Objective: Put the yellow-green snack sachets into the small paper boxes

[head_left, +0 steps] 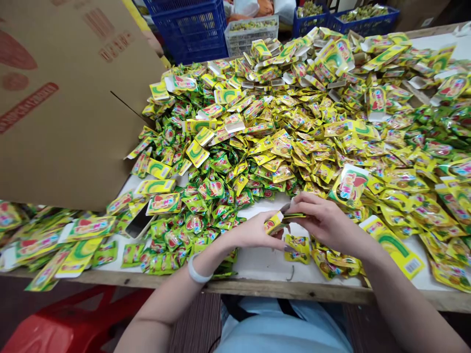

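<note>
In the middle near the table's front, my left hand (257,230) is closed round a small yellow candy box (274,223). My right hand (324,218) pinches a yellow candy packet (294,215) at the box's end; whether it is partly inside, I cannot tell. Just below the hands a yellow packet (297,249) lies on the white table top (257,267). Green packets (195,223) are heaped to the left of my left hand. Yellow packets (401,184) spread out to the right, with a flattened yellow box (395,247) beside my right forearm.
A large cardboard carton (69,108) stands at the left. Boxes (334,59) are piled along the back. A phone (140,220) lies among packets at the left. Blue crates (191,29) and a white crate (252,37) stand behind the table. A red stool (55,328) is below, front left.
</note>
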A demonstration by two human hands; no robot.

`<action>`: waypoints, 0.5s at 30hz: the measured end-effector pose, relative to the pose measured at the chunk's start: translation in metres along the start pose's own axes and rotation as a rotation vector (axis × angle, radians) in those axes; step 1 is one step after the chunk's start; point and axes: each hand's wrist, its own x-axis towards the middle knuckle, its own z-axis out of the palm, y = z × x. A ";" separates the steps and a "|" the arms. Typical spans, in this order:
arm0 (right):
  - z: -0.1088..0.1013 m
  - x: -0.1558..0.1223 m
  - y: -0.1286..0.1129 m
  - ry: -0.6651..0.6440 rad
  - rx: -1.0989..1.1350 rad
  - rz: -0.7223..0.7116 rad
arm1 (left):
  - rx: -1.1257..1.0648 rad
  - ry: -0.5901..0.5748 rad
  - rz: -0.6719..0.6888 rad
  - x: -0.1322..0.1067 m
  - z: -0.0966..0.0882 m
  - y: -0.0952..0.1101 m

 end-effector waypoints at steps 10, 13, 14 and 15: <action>0.000 -0.009 0.008 0.022 0.271 0.119 | 0.035 -0.073 0.003 0.001 -0.007 0.000; 0.000 -0.007 0.008 -0.090 0.196 -0.021 | 0.021 -0.128 0.038 0.000 -0.006 0.001; -0.001 -0.007 0.007 -0.155 0.187 -0.061 | 0.015 -0.130 0.050 -0.001 -0.004 0.002; -0.002 -0.006 0.005 -0.213 0.189 -0.085 | 0.005 -0.132 0.056 -0.001 -0.003 0.002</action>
